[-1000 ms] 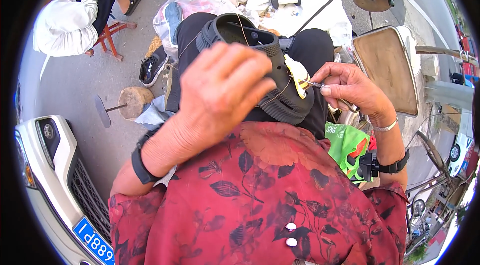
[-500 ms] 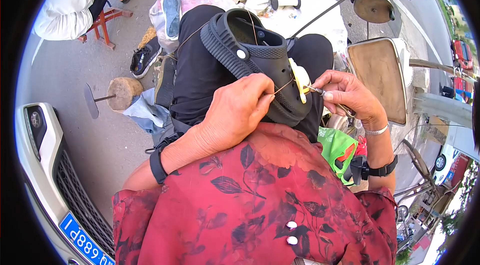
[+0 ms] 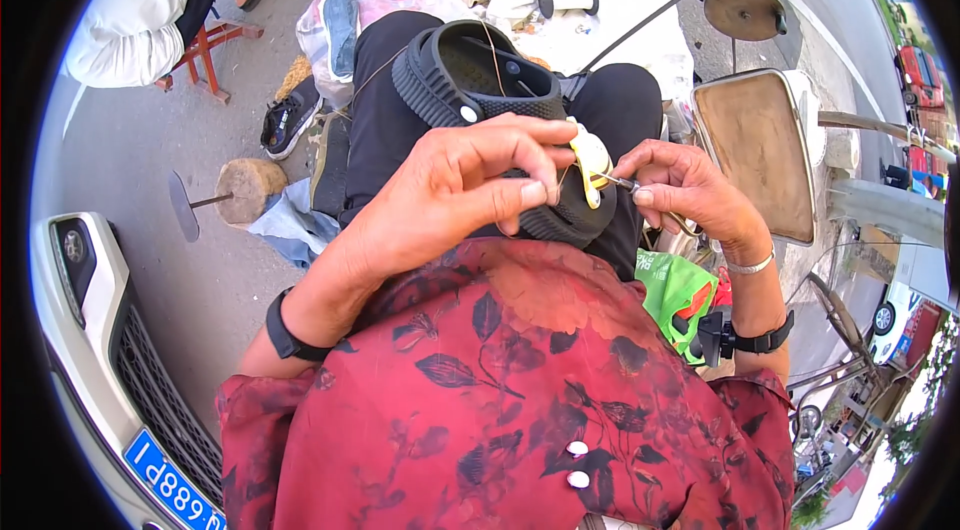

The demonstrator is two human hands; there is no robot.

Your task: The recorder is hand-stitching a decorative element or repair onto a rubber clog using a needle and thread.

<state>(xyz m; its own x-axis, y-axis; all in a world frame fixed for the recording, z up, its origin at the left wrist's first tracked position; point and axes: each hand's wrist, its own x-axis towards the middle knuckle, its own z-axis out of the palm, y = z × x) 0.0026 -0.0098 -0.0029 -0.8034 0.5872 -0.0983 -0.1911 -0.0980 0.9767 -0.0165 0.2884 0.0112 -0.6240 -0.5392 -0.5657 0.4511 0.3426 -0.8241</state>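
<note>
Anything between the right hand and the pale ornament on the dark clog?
Nothing visible blocks the right hand; only the thin metal tool it holds spans the gap, its tip appearing to meet the ornament. The left hand is on the ornament's other side, covering part of the clog.

Two hands point(image 3: 440, 180) point(image 3: 700, 192) over a black clog point(image 3: 527, 106), yellow-white ornament point(image 3: 594, 152) between them; metal tool point(image 3: 623, 183) in the right

Ornament point(image 3: 592, 152) between hands point(image 3: 460, 175) point(image 3: 695, 190), gap seemingly narrow

bright daylt, fisheye-warped edges, blk corners
</note>
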